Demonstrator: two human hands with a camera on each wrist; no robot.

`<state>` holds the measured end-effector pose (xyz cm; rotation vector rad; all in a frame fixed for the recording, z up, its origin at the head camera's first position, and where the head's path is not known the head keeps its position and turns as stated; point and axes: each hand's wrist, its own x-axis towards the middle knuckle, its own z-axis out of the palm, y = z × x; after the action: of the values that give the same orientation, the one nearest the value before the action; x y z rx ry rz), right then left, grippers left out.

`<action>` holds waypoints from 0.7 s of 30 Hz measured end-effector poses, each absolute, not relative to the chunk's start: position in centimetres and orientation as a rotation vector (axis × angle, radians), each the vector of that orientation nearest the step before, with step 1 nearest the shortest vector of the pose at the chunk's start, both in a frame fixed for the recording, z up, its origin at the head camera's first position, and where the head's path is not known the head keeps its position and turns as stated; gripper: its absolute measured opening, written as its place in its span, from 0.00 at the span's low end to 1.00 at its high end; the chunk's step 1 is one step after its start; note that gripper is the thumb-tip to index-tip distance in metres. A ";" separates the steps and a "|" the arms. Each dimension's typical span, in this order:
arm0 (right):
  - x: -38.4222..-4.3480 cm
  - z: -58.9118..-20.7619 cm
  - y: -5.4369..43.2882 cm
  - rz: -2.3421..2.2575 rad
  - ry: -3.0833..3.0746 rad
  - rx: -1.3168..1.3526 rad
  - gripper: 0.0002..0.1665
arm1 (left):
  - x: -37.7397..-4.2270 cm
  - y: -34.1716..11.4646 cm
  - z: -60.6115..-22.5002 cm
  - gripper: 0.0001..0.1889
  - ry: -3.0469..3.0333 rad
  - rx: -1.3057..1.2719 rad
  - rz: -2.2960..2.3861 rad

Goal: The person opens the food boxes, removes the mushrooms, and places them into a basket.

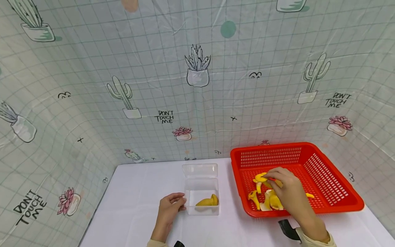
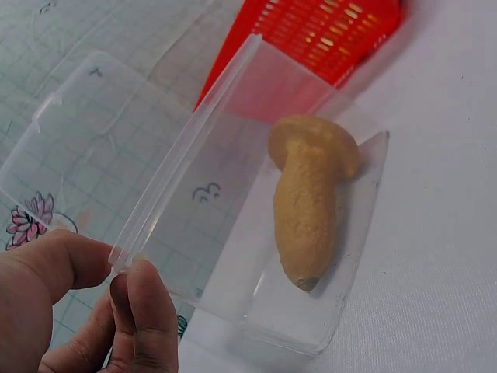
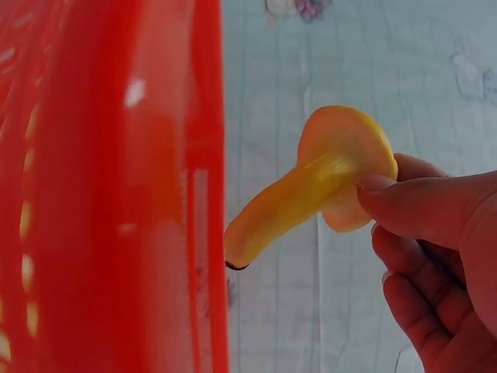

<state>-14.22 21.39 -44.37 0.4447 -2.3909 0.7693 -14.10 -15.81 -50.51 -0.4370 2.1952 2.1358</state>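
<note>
My left hand (image 1: 168, 211) pinches the rim of a clear plastic box (image 1: 202, 211) between thumb and fingers, at the box's left side. The box's lid (image 1: 201, 171) stands open at the back. Inside lies a tan-yellow toy mushroom (image 2: 307, 210) with a thick stem, on its side. Over the red basket (image 1: 236, 173), my right hand (image 1: 291, 190) pinches a bright yellow toy mushroom (image 3: 295, 198) by its cap, its stem pointing away from the fingers. Below that hand, several more yellow mushrooms (image 1: 254, 199) lie in the basket's left part, some partly hidden by the hand.
The basket has slotted walls and a raised rim, standing to the right of the box. White cloth (image 1: 129, 199) covers the table. A patterned curtain (image 1: 197, 103) hangs behind and along both sides.
</note>
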 end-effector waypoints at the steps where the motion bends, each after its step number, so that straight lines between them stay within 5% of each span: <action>1: -14.2 -44.4 21.8 0.766 -2.406 0.423 0.20 | -14.1 -15.8 -50.5 0.17 2.195 -0.436 2.138; 21: -14.5 -45.0 24.8 0.672 -2.514 0.312 0.19 | -14.0 -15.8 -50.5 0.16 2.186 -0.441 2.152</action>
<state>-14.46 24.84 -45.01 0.3124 -2.5144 0.6716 -13.97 -15.76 -50.55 -0.4413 2.1863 2.1522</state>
